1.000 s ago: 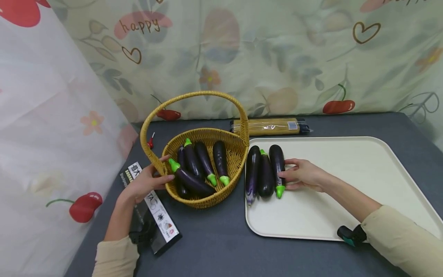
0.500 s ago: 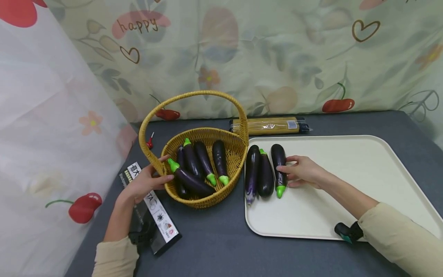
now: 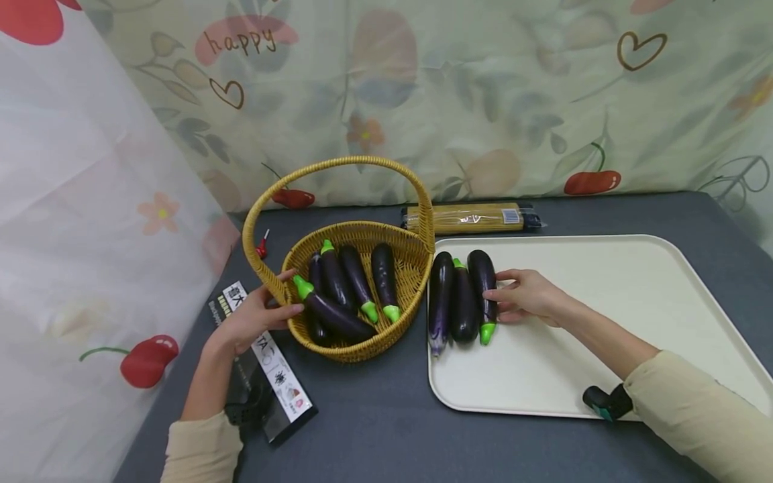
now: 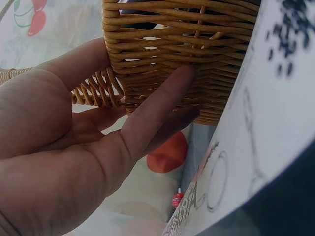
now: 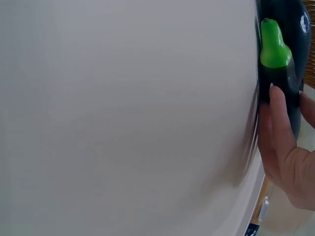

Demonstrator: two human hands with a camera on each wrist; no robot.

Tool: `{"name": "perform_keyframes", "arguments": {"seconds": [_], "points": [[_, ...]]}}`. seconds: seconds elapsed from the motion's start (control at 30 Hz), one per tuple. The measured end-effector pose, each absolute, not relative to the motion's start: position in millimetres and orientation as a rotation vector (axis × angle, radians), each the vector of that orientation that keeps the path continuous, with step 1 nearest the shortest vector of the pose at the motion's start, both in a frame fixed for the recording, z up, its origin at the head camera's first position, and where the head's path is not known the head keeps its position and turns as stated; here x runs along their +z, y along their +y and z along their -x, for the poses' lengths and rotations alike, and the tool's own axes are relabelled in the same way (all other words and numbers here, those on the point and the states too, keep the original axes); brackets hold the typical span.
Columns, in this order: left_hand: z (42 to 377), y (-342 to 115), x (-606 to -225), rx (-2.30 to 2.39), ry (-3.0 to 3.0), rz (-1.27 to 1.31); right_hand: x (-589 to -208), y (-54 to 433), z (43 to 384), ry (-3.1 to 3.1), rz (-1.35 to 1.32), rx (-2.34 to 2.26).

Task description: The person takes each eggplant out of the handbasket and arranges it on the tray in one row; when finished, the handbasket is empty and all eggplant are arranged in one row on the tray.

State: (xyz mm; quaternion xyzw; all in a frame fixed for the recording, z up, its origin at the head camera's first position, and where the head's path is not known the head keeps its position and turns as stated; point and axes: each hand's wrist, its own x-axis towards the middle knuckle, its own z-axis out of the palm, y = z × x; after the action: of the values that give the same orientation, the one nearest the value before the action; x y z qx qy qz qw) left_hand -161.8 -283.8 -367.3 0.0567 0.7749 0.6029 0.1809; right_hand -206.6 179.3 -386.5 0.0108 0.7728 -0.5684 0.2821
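Observation:
In the head view, my right hand (image 3: 531,296) holds an eggplant (image 3: 481,282) at the left end of the white tray, thumb on top and fingers along its right side. The right wrist view shows the fingers along this eggplant below its green cap (image 5: 274,49). Two more eggplants, one in the middle (image 3: 464,305) and one on the left (image 3: 441,302), lie beside it. My left hand (image 3: 256,315) grips the left side of the wicker basket (image 3: 362,352) near the handle's base. In the left wrist view, the thumb presses the basket's woven wall (image 4: 162,54). Several eggplants (image 3: 335,315) lie inside.
The white tray (image 3: 592,322) spans the right side of the grey table (image 3: 386,422). A clear-wrapped yellow package (image 3: 465,219) lies behind it. A black-and-white box (image 3: 278,376) lies under the left forearm. A small red object (image 3: 262,248) is left of the basket. Patterned cloth (image 3: 453,100) hangs behind.
The right-hand eggplant first shifted slightly right, opening a gap from the middle one, then came back left beside it with my right hand on it. The left hand and basket stayed put.

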Motion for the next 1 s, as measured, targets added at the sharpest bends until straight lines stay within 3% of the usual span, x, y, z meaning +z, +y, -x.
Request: {"name": "perform_keyframes", "arguments": {"seconds": [0.57,1.0], "points": [[161.6,-284.4,-371.4,1.718,2.176,-0.174,-366.6,190.4,212.3,2.121,-0.018,-1.563],[162.2,-283.9,-369.2,1.716,2.184,-0.173,-316.8,178.4,226.3,1.88,0.303,-1.572]]}}
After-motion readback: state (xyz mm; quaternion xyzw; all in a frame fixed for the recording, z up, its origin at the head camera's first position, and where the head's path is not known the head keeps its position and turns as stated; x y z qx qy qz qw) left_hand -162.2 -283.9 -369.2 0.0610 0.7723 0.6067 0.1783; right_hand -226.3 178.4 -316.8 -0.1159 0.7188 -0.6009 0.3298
